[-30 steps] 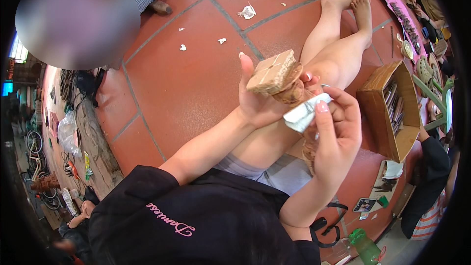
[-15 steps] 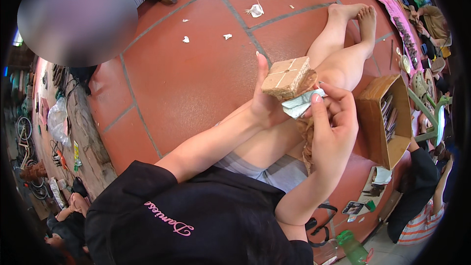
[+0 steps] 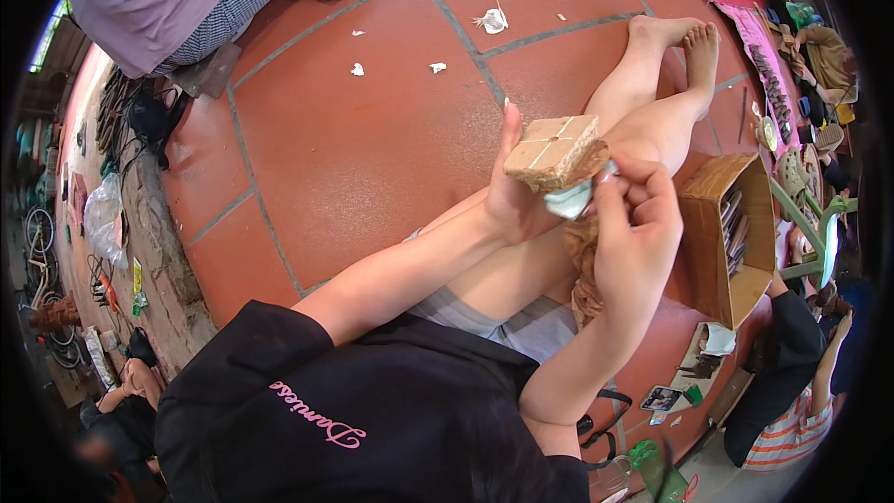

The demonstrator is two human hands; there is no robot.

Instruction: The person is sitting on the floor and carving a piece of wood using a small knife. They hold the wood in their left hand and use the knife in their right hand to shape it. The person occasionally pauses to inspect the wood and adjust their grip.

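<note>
A squarish tan block [image 3: 549, 149] with pale lines crossing on its top and rough sides rests in my left hand [image 3: 508, 197]. The thumb of that hand stands up beside the block, while its other fingers are hidden underneath. Against the block's right side is a rounded brown piece [image 3: 590, 164], partly covered. My right hand [image 3: 643, 207] pinches a folded, pale blue-white piece [image 3: 566, 201], paper or cloth, just under the block and touching the brown piece. Below my right hand, a crumpled brown cloth or paper [image 3: 584, 275] lies over my lap.
A cardboard box [image 3: 705, 247] holding thin flat pieces stands to the right. White scraps [image 3: 491, 20] lie on the red tile floor [image 3: 345, 149]. Another person [image 3: 154, 9] sits at upper left. A rough wooden slab [image 3: 158, 242] lies left; a green stool [image 3: 819, 233] stands right.
My right hand has turned slightly inward, and the pale piece has tipped lower beneath the block. The left hand still holds the block. The whole view has shifted a little.
</note>
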